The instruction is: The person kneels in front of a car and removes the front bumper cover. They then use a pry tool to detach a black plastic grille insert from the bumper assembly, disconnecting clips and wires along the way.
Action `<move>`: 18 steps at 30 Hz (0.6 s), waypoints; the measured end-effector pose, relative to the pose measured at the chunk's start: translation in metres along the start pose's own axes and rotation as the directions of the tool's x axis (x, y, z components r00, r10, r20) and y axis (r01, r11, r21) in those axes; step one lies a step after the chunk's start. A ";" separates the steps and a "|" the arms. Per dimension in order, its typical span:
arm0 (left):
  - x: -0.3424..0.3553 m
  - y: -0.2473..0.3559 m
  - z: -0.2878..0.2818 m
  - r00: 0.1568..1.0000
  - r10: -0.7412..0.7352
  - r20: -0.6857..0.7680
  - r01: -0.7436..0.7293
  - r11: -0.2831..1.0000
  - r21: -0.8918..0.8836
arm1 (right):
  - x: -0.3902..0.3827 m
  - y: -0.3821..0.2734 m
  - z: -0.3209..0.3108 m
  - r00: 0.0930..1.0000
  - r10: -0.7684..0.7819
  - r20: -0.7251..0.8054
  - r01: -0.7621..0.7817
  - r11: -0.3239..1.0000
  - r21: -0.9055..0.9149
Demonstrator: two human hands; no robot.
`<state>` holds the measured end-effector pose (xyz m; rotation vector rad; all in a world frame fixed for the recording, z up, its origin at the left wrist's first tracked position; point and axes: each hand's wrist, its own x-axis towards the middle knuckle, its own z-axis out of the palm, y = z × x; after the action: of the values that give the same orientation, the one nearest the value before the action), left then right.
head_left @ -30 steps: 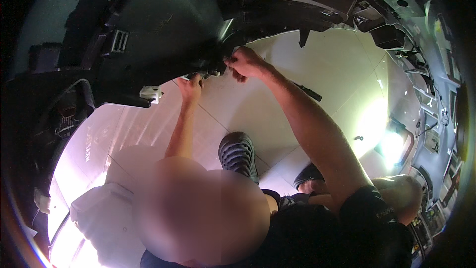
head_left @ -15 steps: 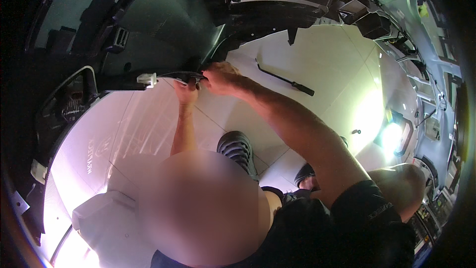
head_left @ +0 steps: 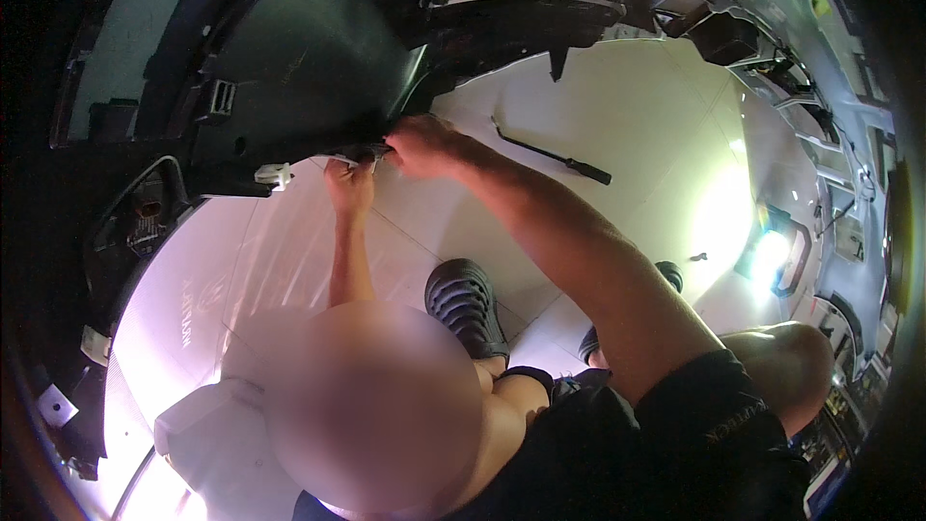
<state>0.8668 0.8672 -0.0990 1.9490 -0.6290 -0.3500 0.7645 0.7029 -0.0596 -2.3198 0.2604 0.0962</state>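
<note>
My right hand [head_left: 417, 145] was closed on the lower edge of the dark panel [head_left: 309, 68], which rose toward 11 o'clock. My left hand [head_left: 349, 183] sat just at 7 o'clock of it, fingers curled up at the same edge near a white clip [head_left: 273, 174]; its grip I couldn't tell.

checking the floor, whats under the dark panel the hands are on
Under the dark panel lies pale tiled floor with a black bar on it. Both hands, left and right, grip its lower edge, hiding what they hold.

- A small white square label [head_left: 55, 406] sits on the dark part at the lower left edge.
- Faint grey lettering [head_left: 183, 314] runs across the white floor sheet at left.
- No packages or screens show.
</note>
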 end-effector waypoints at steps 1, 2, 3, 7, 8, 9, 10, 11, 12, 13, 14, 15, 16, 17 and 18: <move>0.001 0.006 -0.004 0.998 0.055 -0.021 -0.051 0.985 0.164 | 0.000 0.000 0.002 0.999 0.015 -0.030 -0.014 0.999 0.031; 0.002 0.011 -0.006 0.999 0.052 -0.005 -0.051 0.982 0.183 | 0.000 0.001 0.003 0.999 0.024 -0.040 -0.021 0.998 0.067; 0.002 0.016 -0.008 1.000 0.020 0.001 -0.020 0.979 0.205 | -0.001 0.001 0.005 0.997 0.036 -0.068 -0.031 0.997 0.068; 0.006 0.024 -0.012 0.999 -0.034 0.007 0.033 0.986 0.166 | -0.010 -0.005 0.001 0.995 0.047 -0.092 -0.036 0.993 0.114; 0.008 0.023 -0.013 1.000 -0.006 0.004 0.005 0.987 0.160 | -0.011 -0.007 -0.003 0.991 0.057 -0.118 -0.043 0.991 0.125; 0.012 0.022 -0.015 0.997 0.072 -0.004 -0.070 0.982 0.176 | -0.011 -0.009 -0.009 0.983 -0.002 -0.184 0.027 0.991 0.130; 0.014 0.021 -0.019 0.997 0.075 0.025 -0.079 0.982 0.172 | -0.011 -0.010 -0.017 0.963 -0.050 -0.264 0.087 0.988 0.130; 0.018 0.020 -0.022 0.994 0.081 0.069 -0.094 0.976 0.199 | -0.011 -0.011 -0.025 0.959 -0.089 -0.270 0.131 0.981 0.143; 0.020 0.020 -0.027 0.989 0.011 0.146 -0.042 0.977 0.210 | -0.009 -0.009 -0.035 0.981 -0.065 -0.184 0.101 0.976 0.193; 0.022 0.021 -0.029 0.974 -0.132 0.183 0.082 0.962 0.261 | -0.006 -0.004 -0.047 0.999 -0.032 0.013 0.028 0.969 0.245; 0.024 0.022 -0.032 0.977 -0.055 0.205 0.006 0.973 0.230 | -0.003 0.000 -0.057 0.987 0.100 0.127 -0.126 0.968 0.217; 0.025 0.025 -0.034 0.976 0.032 0.217 -0.078 0.975 0.208 | -0.004 0.005 -0.064 0.990 0.104 0.100 -0.117 0.983 0.139; 0.025 0.028 -0.034 0.973 0.086 0.214 -0.130 0.970 0.203 | -0.005 0.009 -0.065 0.993 0.071 0.098 -0.086 0.985 0.149; 0.025 0.032 -0.035 0.956 0.177 0.233 -0.222 0.958 0.183 | -0.007 0.012 -0.064 0.989 0.127 0.073 -0.133 0.987 0.094; 0.025 0.036 -0.033 0.970 0.103 0.219 -0.151 0.965 0.216 | -0.009 0.015 -0.059 0.994 0.093 0.059 -0.096 0.994 0.054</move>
<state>0.8940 0.8655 -0.0517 2.0962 -0.9630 -0.4168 0.7516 0.6514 -0.0281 -2.2444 0.3401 0.1980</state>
